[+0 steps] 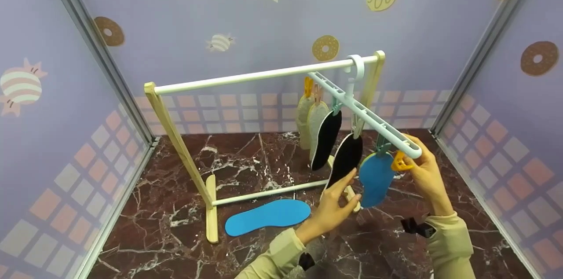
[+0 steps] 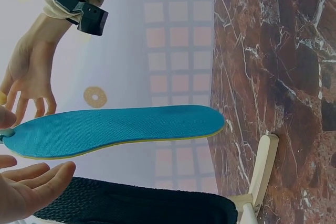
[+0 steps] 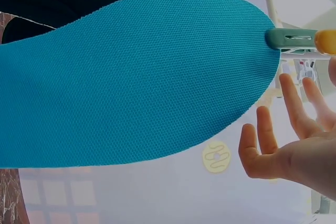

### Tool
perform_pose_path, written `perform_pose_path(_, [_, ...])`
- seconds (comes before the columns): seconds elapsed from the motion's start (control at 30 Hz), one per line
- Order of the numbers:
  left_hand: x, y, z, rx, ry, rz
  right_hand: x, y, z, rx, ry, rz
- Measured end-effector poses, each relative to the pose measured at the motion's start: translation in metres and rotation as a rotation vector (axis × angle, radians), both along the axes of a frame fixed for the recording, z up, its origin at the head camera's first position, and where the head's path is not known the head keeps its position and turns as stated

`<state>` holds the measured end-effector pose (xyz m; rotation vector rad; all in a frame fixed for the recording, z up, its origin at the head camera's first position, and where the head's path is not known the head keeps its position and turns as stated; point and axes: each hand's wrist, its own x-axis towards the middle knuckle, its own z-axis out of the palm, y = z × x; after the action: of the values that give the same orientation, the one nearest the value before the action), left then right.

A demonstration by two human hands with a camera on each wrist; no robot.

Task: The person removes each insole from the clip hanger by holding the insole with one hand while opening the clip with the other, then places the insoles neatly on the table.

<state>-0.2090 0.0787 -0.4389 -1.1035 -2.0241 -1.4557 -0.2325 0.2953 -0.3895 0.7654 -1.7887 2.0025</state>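
A pale blue clip hanger (image 1: 382,127) hooks over the rack's top rail. Black insoles (image 1: 347,156) and pale insoles (image 1: 318,125) dangle from its clothespins. Near its front end, a green clothespin (image 3: 289,38) bites the top of a blue insole (image 1: 377,178). My right hand (image 1: 426,169) is at this end, thumb against an orange clothespin (image 1: 400,162); several fingers (image 3: 265,135) are spread, but whether the orange clothespin is pinched is hidden. Beside the blue insole's left edge, my left hand (image 1: 332,211) has loosely extended fingers and holds nothing, fingertips over a black insole.
The wooden rack (image 1: 176,147) stands on a dark red marbled table (image 1: 145,213). Another blue insole (image 1: 268,216) lies flat by the rack's lower bar (image 1: 272,192). Patterned panels (image 1: 264,19) enclose the back and sides.
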Motion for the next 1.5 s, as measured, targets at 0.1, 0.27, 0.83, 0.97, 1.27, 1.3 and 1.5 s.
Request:
perform_pose_path(0.1, [0.0,0.001,0.0,0.002,-0.014,-0.011,-0.001,-0.002,0.001,0.01,-0.027,-0.047])
perform_pose_path(0.27, [0.0,0.002,0.0,0.016,-0.019,-0.013,-0.003,-0.006,0.002,-0.001,-0.047,-0.056])
perform_pose_path(0.83, [-0.004,0.008,0.001,0.004,-0.095,-0.044,-0.011,-0.01,0.008,0.046,-0.004,-0.033])
perform_pose_path(0.97, [-0.007,0.009,-0.001,0.013,-0.096,-0.056,-0.014,-0.009,0.01,0.047,0.009,0.007])
perform_pose_path(1.27, [-0.028,0.02,-0.036,-0.008,-0.115,-0.037,-0.012,-0.008,0.014,0.055,0.002,0.032])
perform_pose_path(1.3, [-0.029,0.021,-0.037,-0.009,-0.114,-0.035,-0.012,-0.008,0.014,0.061,0.005,0.026])
perform_pose_path(1.5, [-0.031,0.022,-0.042,-0.011,-0.104,-0.033,-0.007,-0.015,0.024,0.049,0.043,0.08])
